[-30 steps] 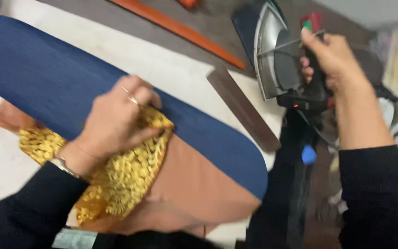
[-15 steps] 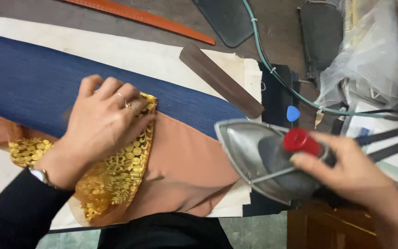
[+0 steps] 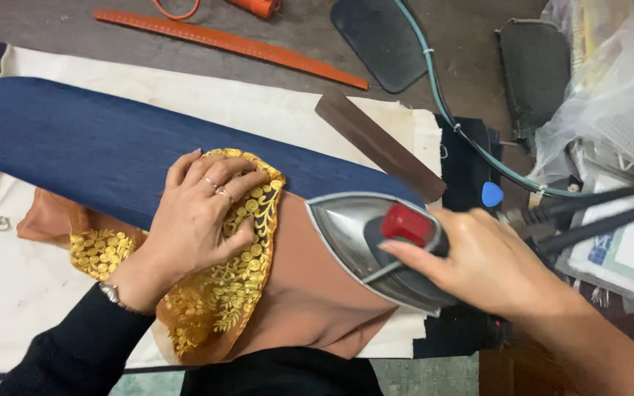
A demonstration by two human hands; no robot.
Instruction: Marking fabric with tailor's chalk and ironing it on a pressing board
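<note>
From my feed: left hand (image 3: 203,213) is flat, fingers spread, palm pressing down on the gold embroidered lace (image 3: 225,293), which drapes fwd toward the body and bunches under the wrist. Right hand (image 3: 489,264) is wrapped around the handle of the steel iron (image 3: 365,238), closed grip, thumb near the red knob (image 3: 407,224). Iron's nose points at the left hand, w/ its soleplate on the tan-brown fabric (image 3: 317,308) just right of the lace. Both fabrics lie over the edge of a long navy padded board (image 3: 82,147) that runs left past the left hand. Under all that, a cream cloth (image 3: 258,110). Just beyond the iron there's a dark wooden block (image 3: 379,147), angled. A small blue chalk piece (image 3: 492,194) sits above the right hand. Further out: orange ruler (image 3: 229,44), teal hose (image 3: 449,110), clear plastic bags (image 3: 610,88) far right.
</note>
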